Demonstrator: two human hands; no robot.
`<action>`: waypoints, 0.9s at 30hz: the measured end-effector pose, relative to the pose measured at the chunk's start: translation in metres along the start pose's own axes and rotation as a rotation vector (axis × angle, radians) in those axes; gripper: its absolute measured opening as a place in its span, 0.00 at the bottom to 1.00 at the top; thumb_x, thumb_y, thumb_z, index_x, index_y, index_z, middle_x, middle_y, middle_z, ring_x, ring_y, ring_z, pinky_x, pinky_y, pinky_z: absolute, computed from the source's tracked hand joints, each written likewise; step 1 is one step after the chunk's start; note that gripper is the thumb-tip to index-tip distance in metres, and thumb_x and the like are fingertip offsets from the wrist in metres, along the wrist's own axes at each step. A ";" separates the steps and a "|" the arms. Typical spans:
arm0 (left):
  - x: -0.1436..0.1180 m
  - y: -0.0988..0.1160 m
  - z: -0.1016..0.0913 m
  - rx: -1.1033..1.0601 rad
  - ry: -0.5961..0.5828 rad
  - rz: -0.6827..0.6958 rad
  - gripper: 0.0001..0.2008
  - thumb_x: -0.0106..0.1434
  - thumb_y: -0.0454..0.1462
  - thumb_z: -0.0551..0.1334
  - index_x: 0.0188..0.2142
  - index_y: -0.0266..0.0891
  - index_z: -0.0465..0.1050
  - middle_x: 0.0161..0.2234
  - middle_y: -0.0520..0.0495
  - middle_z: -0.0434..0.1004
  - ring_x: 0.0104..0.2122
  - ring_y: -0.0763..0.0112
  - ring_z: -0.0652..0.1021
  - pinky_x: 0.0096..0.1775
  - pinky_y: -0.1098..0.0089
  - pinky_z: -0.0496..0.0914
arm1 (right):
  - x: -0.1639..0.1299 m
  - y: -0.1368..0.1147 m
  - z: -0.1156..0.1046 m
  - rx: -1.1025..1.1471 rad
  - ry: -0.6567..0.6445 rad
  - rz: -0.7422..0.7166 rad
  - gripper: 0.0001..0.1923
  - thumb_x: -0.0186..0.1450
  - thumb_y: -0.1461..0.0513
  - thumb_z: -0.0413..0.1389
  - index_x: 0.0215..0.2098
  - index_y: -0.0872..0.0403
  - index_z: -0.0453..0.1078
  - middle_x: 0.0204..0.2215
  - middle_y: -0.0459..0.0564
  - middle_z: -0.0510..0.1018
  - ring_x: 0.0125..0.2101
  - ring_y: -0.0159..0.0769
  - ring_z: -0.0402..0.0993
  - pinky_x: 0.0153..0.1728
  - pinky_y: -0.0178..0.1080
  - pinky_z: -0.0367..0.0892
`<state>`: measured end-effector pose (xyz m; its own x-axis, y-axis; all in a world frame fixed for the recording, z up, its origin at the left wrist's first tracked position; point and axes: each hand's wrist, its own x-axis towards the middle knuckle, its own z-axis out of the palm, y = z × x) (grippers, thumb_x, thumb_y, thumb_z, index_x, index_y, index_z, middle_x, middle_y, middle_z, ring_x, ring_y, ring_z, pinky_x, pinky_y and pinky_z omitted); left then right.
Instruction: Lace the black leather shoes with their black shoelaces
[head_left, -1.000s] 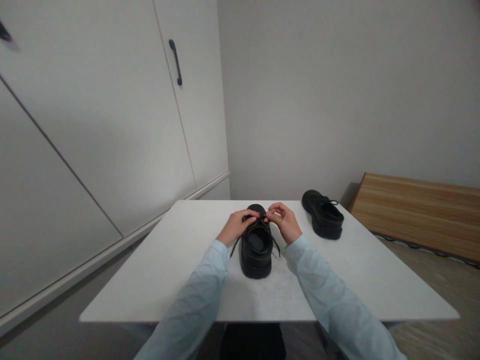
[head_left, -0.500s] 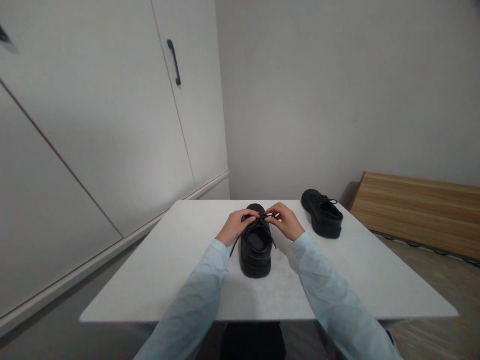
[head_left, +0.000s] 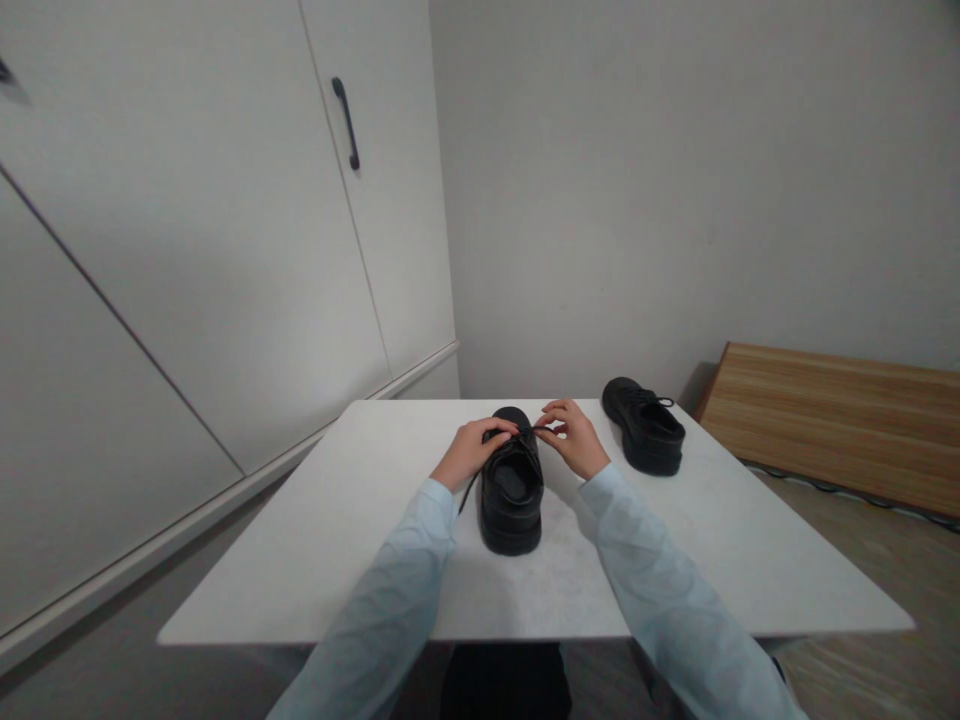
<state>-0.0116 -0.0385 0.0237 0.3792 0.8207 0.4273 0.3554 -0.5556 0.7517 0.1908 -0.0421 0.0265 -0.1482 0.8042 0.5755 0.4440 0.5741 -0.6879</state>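
Both arms reach forward, converging. The left hand angles inward, fingers nearly straight above the thumb, pinching; the right hand, just beside, pinches with fingers bent.

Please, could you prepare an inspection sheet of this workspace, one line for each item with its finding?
Surface: white table, shoes standing on it.
Things in hand: near black shoe, upright, heel towards the person; its black lace raised at the front.
Clutter: second black shoe, standing at far right.
Hands: left hand at the laces, exact grip unclear; right hand pinches the lace.
Cables: dark cable-like strip along the wooden panel's lower edge; nature unclear.
Surroundings: white cabinet with dark handle; pale wall.
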 end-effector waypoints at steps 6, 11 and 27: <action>0.000 -0.006 0.001 -0.018 0.002 0.013 0.10 0.60 0.39 0.59 0.37 0.38 0.77 0.42 0.45 0.79 0.44 0.64 0.77 0.51 0.66 0.66 | 0.001 -0.003 -0.003 0.077 0.119 0.062 0.05 0.55 0.60 0.58 0.26 0.54 0.70 0.35 0.51 0.71 0.33 0.35 0.70 0.26 0.35 0.68; 0.000 -0.009 0.002 -0.023 0.001 0.014 0.10 0.60 0.39 0.59 0.37 0.38 0.77 0.42 0.45 0.79 0.44 0.65 0.77 0.51 0.66 0.66 | 0.002 0.004 -0.003 0.113 0.206 0.153 0.08 0.53 0.58 0.58 0.27 0.55 0.70 0.33 0.50 0.72 0.31 0.35 0.71 0.27 0.36 0.69; 0.000 -0.005 0.001 -0.017 0.002 0.015 0.11 0.60 0.40 0.58 0.36 0.39 0.77 0.42 0.45 0.79 0.45 0.64 0.77 0.51 0.65 0.66 | 0.003 -0.002 -0.006 0.088 0.339 0.124 0.07 0.55 0.58 0.56 0.28 0.55 0.68 0.32 0.50 0.72 0.28 0.34 0.71 0.26 0.38 0.68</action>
<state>-0.0128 -0.0356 0.0195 0.3823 0.8128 0.4396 0.3355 -0.5654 0.7535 0.1955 -0.0420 0.0319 0.2096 0.7806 0.5888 0.3604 0.4981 -0.7887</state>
